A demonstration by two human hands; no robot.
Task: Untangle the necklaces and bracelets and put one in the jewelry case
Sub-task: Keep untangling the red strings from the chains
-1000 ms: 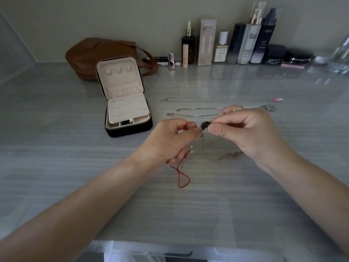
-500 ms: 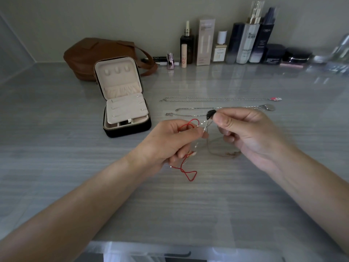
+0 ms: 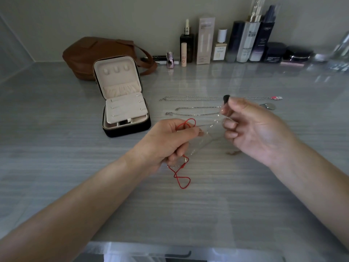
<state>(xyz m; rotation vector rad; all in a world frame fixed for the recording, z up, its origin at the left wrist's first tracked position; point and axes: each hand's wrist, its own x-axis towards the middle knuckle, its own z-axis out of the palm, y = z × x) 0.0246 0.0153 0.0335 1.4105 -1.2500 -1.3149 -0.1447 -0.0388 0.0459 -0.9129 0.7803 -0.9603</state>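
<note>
My left hand [image 3: 168, 142] grips a red cord bracelet [image 3: 181, 178]; one loop sticks up above the fingers and the rest hangs onto the table. My right hand [image 3: 251, 127] pinches a black pendant [image 3: 226, 98] on a thin chain [image 3: 211, 127], lifted and pulled taut away from the left hand. The chain is blurred between the hands. The open jewelry case [image 3: 123, 112], black outside and cream inside, stands to the left of both hands. Three silver chains [image 3: 194, 107] lie straightened in rows behind the hands.
A brown leather bag [image 3: 90, 53] sits behind the case. Several cosmetic bottles and jars [image 3: 243, 42] line the back wall. A round silver pendant [image 3: 269, 106] lies behind my right hand. The table's near edge [image 3: 170, 242] runs below my forearms.
My right hand has lifted the black pendant up and to the right, drawing its chain taut away from the red cord. My left hand has stayed roughly in place, holding the cord.
</note>
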